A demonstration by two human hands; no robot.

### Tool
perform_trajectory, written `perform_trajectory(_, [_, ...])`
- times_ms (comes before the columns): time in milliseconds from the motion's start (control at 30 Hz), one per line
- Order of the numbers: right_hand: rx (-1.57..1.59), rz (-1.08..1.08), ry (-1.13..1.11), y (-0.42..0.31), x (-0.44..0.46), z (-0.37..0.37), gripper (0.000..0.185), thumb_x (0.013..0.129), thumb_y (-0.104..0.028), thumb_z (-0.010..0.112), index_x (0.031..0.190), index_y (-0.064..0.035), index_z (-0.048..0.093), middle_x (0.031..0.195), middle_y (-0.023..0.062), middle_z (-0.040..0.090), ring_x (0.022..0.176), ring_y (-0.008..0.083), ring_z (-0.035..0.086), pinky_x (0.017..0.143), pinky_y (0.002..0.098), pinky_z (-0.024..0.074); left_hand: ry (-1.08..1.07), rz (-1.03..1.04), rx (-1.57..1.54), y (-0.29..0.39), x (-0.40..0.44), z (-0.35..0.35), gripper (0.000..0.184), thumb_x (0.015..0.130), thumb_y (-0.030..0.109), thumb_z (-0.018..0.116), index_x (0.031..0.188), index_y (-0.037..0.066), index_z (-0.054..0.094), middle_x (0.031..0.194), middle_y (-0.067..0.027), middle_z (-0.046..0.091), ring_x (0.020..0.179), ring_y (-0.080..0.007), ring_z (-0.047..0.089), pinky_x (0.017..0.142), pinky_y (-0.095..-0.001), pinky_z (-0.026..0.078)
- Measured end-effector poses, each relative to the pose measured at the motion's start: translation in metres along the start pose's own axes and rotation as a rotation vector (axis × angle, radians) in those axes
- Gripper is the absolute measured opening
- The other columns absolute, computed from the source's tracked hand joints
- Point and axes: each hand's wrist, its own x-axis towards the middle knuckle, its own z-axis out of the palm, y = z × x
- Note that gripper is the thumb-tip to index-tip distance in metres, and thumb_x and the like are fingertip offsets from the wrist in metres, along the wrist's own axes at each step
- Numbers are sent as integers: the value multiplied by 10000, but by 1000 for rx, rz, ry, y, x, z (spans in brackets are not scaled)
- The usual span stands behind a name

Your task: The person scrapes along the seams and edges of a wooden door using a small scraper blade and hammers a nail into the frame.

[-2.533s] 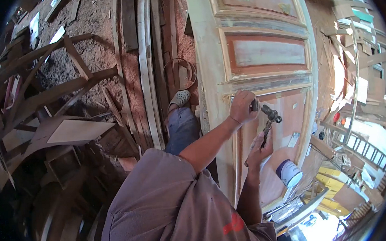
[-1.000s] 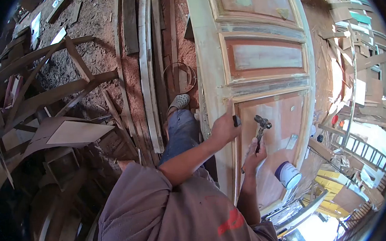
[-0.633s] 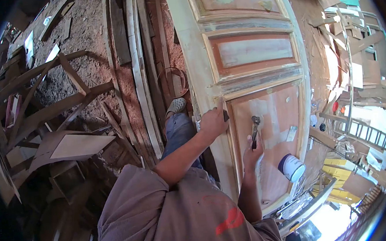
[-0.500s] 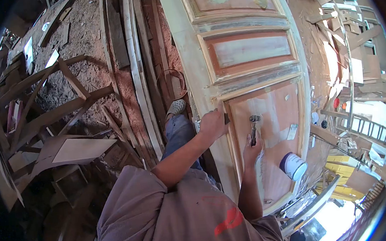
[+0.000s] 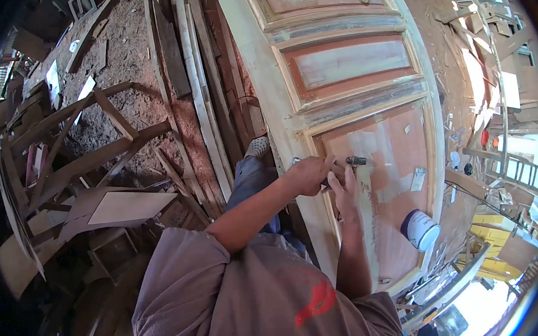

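Note:
My left hand (image 5: 310,175) is closed over the near edge of the panelled wooden door (image 5: 297,123), around a small dark object that its fingers mostly hide. Right beside it, my right hand (image 5: 346,193) is closed, its fingertips meeting those of the left. A small hammer (image 5: 356,161) shows only its dark head just beyond the right fingertips; the handle is hidden by the fingers. Beneath both hands lies the door's large lower panel, marked with pale filler patches. A white tub with a purple label (image 5: 419,230) lies tilted on that panel, right of my right forearm.
Long timber strips (image 5: 200,98) run along the door's left side, by my foot (image 5: 257,148). Wooden frames and offcuts (image 5: 118,115) crowd the left ground. Yellow stacked pieces (image 5: 492,237) and a ladder (image 5: 525,174) stand at the right. A small pale scrap (image 5: 417,179) lies on the panel.
My right hand has moved up and left to meet my left hand. The hammer head has turned, and its handle no longer shows. The view has shifted slightly.

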Motion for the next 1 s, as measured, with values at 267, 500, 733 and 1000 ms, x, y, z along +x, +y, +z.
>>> perform_trajectory(267, [379,181,-58,29,4,-24,496,1052,-112,739,1504,5,572,1167,109,779,985,189,769,773,332,643,331,-53,193,4,-28,-58,869,828,213,846,1562,-33,452,1556,-256,515,1500,-426,464,1281,-547,351])
perform_trajectory(500, [491,249,32,-16,-14,-10,427,973,15,668,1392,-9,588,1136,125,769,883,211,768,660,332,620,329,-257,122,-25,-31,-42,626,886,198,808,1456,5,636,1414,-179,657,1385,-385,582,1197,-544,429])
perform_trajectory(733, [63,270,108,-38,25,32,282,945,-12,700,1217,-46,637,1063,105,751,749,145,708,582,312,522,265,-481,-1157,-33,-25,-15,315,1128,298,680,1237,4,709,1061,-69,744,1018,-210,739,952,-404,610])
perform_trajectory(1000, [-566,237,46,-118,59,74,629,951,-137,811,1558,-128,647,1301,210,782,1128,359,792,996,433,596,177,-668,-1784,-55,3,-11,289,1165,315,637,1086,47,712,944,-35,745,851,-148,722,851,-359,628])
